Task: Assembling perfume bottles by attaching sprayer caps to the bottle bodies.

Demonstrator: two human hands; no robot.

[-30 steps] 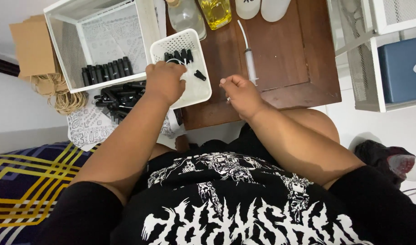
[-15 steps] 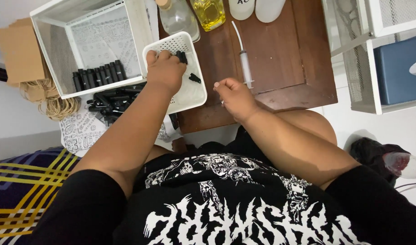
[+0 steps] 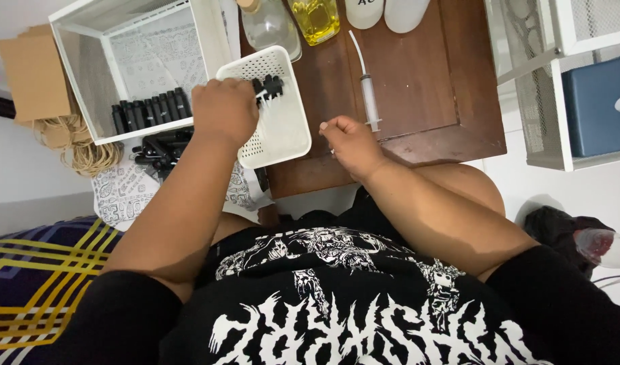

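My left hand [image 3: 223,111] reaches into a small white perforated basket [image 3: 281,128] on the brown wooden table [image 3: 418,88], its fingers closed among several small black bottles [image 3: 268,86] at the basket's far end. What the fingers hold is hidden. My right hand [image 3: 348,143] rests loosely curled on the table near its front edge, with nothing visible in it. A plastic syringe [image 3: 368,94] lies just beyond it.
A white wire bin [image 3: 87,81] at the left holds a row of black bottles [image 3: 150,109]; more black bottles [image 3: 162,150] lie below it. Glass bottles, one with yellow liquid [image 3: 315,17], stand at the table's far edge. A white mesh shelf [image 3: 560,81] stands right.
My left hand moved further into the white basket, up to the black bottles at its far end. My right hand stayed near the table's front edge.
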